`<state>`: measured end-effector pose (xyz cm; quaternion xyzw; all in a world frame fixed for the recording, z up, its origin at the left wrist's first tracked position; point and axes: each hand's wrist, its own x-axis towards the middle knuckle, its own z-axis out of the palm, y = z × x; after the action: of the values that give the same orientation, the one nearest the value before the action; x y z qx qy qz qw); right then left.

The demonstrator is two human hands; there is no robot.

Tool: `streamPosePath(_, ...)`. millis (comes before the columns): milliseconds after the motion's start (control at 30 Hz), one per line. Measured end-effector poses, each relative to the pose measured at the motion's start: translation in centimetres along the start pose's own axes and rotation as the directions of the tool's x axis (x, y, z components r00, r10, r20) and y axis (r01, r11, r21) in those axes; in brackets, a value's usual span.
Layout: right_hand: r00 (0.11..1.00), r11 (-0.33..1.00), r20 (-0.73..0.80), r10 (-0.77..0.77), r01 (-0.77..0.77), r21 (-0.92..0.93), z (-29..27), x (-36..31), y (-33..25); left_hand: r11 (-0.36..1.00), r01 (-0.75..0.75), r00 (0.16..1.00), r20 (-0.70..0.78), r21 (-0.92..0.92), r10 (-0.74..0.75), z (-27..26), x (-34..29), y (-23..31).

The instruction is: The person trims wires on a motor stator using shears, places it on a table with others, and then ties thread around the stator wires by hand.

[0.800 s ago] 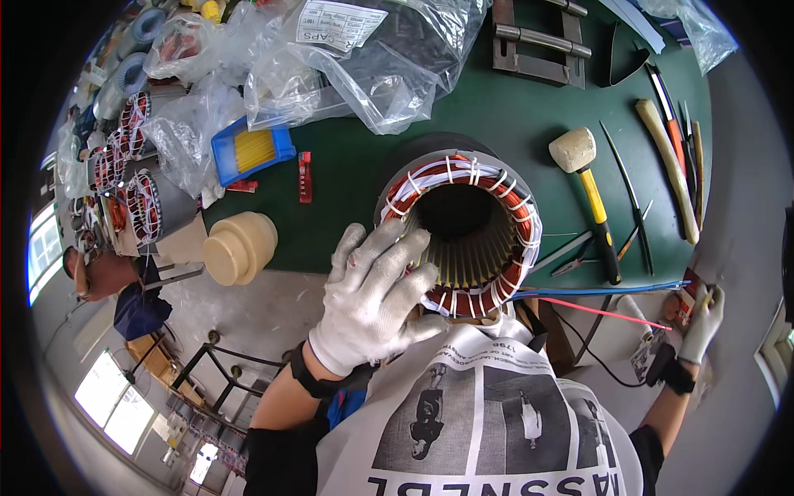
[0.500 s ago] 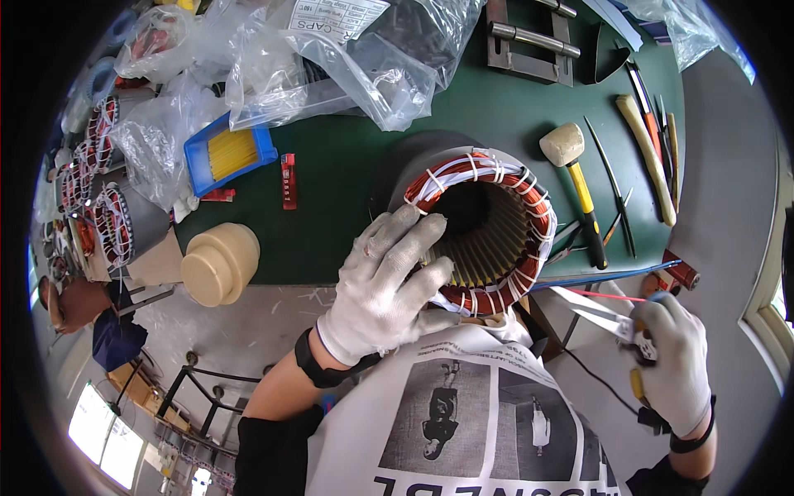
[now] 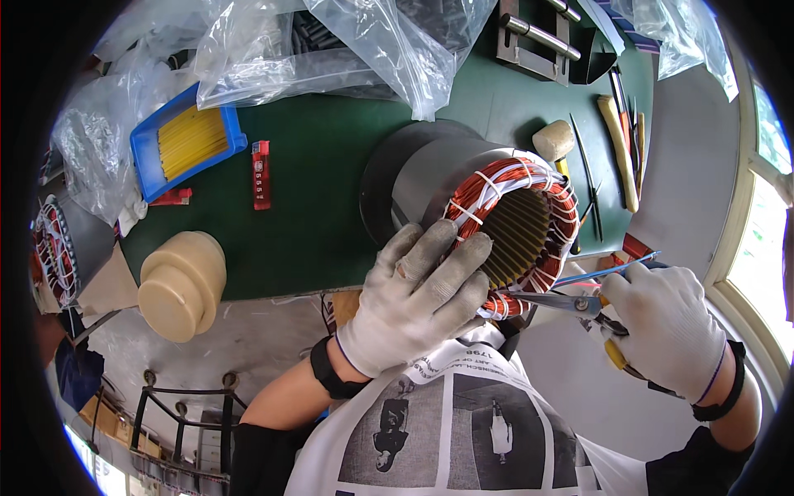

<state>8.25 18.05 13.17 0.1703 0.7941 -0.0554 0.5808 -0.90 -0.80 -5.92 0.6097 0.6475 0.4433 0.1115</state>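
Note:
A motor stator (image 3: 451, 178), a grey metal cylinder with a ring of copper windings (image 3: 488, 186) tied with white cord, lies tilted on the bench with its slotted bore toward me. My left hand (image 3: 418, 302), in a white glove with greyed fingertips, rests on the near left of the winding ring with its fingers stretched and apart. My right hand (image 3: 666, 326), also gloved, is closed around yellow-and-black-handled scissors (image 3: 579, 304). Their blade tips reach the lower right of the ring; whether they touch a cord is too small to tell. Blue and red leads (image 3: 608, 271) run out to the right.
On the green bench (image 3: 314, 182) lie a blue bin (image 3: 149, 165) of yellow strips, a red box (image 3: 261, 175), a cream plastic cylinder (image 3: 186, 285) at the edge, and a mallet (image 3: 554, 140) beside several long tools. Clear plastic bags (image 3: 331, 66) cover the back.
My right hand has brought the scissors left and up to the winding ring. The view has shifted, and the stator looks more tilted. My left hand stays on the ring.

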Motion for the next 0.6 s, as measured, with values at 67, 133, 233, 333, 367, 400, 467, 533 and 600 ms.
streamPosePath(67, 1.0, 1.0, 0.011, 0.003, -0.003, -0.015, -0.4, 0.0, -0.1, 1.0, -0.021, 1.0, 0.015, 0.008, 0.021, 0.0, 0.0, 0.0)
streamPosePath(133, 0.997, 0.999, 0.066, 0.029, -0.026, -0.041, -1.0, 0.0, -0.2, 0.999, 0.019, 1.0, 0.004, -0.044, -0.019, -0.2, 0.3, 0.1)
streamPosePath(233, 0.998, 0.999, 0.046, 0.034, -0.033, -0.019, -1.0, 0.2, 0.1, 0.997, 0.018, 0.999, 0.031, -0.07, -0.016, -0.3, 0.5, 0.0)
streamPosePath(333, 0.994, 1.0, 0.11, 0.003, -0.001, -0.023, -0.8, 1.1, 0.2, 0.999, 0.028, 0.999, 0.017, -0.039, -0.028, -0.2, 0.0, -0.1)
streamPosePath(367, 0.994, 1.0, 0.11, -0.009, 0.011, -0.022, -0.9, 1.4, 0.3, 0.999, 0.036, 0.999, 0.023, -0.032, -0.035, -0.3, -0.1, -0.1)
streamPosePath(400, 0.994, 1.0, 0.111, 0.012, -0.01, -0.021, -1.0, 1.0, 0.3, 0.999, 0.029, 1.0, 0.007, -0.043, -0.029, -0.1, 0.1, 0.0)
streamPosePath(467, 0.992, 0.999, 0.116, 0.049, -0.047, -0.019, -1.3, 0.3, 0.3, 0.998, 0.013, 1.0, -0.013, -0.068, -0.014, 0.2, 0.3, -0.1)
streamPosePath(533, 0.992, 0.999, 0.117, 0.04, -0.037, -0.033, -1.4, 0.6, 0.4, 0.998, -0.069, 0.998, 0.012, 0.014, 0.069, 0.4, 0.0, -0.6)
streamPosePath(600, 0.991, 1.0, 0.13, 0.007, -0.004, -0.024, -1.3, 0.9, 0.6, 0.998, -0.068, 0.998, 0.015, 0.019, 0.068, 0.4, -0.2, -0.6)
